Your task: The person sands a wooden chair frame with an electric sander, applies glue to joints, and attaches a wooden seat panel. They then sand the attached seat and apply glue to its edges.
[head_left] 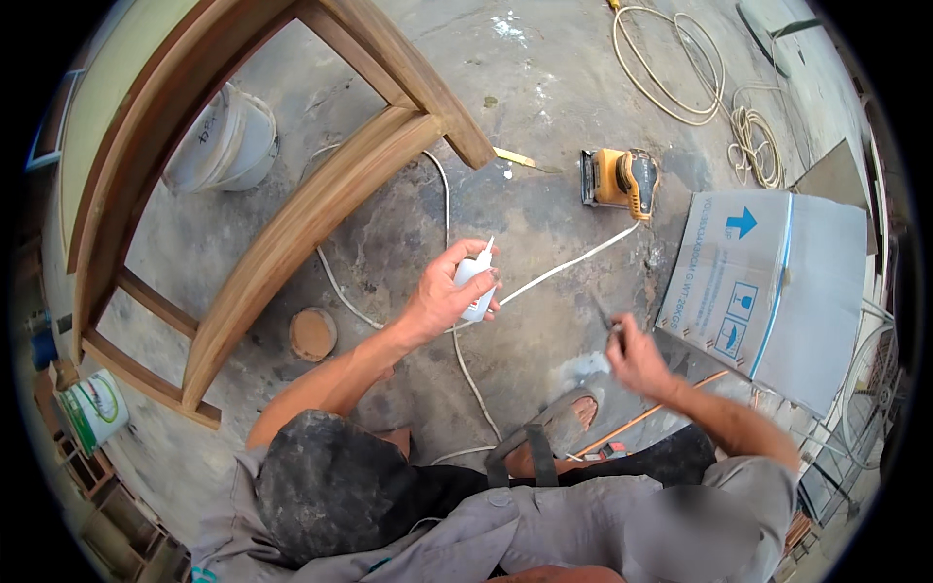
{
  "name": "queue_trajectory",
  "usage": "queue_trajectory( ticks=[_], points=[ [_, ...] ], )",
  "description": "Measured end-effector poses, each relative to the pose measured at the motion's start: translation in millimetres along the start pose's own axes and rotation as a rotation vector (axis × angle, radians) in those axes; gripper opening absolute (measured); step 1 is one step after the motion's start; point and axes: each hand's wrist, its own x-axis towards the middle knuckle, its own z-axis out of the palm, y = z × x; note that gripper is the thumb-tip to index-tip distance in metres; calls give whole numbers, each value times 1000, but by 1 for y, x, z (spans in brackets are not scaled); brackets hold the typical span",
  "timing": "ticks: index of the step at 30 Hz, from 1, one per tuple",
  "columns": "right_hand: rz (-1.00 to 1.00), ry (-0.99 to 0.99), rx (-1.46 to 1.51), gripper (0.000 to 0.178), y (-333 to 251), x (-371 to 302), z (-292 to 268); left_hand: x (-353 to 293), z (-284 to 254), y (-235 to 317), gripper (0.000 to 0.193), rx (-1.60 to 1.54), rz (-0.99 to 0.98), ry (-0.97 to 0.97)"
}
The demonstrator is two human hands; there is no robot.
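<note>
My left hand [437, 301] is wrapped round a small white squeeze bottle [476, 289] with a narrow pointed nozzle, its tip tilted up. Lower on the right, my right hand [639, 361] is closed on a thin dark tool [602, 312] that sticks out past the fingers; its exact kind is too small to make out. The two hands are apart, both held above the concrete floor. To the left of my left hand stands a brown wooden furniture frame [301, 209] with curved rails, which neither hand touches.
A yellow-and-black power sander [622, 182] lies ahead, its white cord [569, 264] crossing the floor. Nearby is a yellow-handled blade [515, 156]. A large cardboard box [768, 282] stands right. Left are a white bucket [243, 146] and a round brown-topped container [313, 334]. Coiled cable [758, 146] lies far right.
</note>
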Motion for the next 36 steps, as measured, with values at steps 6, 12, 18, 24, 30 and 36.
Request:
queue_trajectory(
  ticks=[6,12,18,24,30,36],
  points=[
    [-15,41,461,31,-146,19,-3,11,20,20,36,-3,6,-28],
    [12,-35,746,32,-163,30,4,15,34,26,36,-12,60,19],
    [33,3,754,47,-168,34,12,16,38,31,36,-13,79,80],
    [98,-14,835,52,-178,29,4,17,40,31,35,5,84,68],
    [107,-4,962,49,-173,28,4,19,45,25,36,62,126,94],
    [99,97,958,41,-174,34,1,18,45,27,44,-1,156,78]
  ],
)
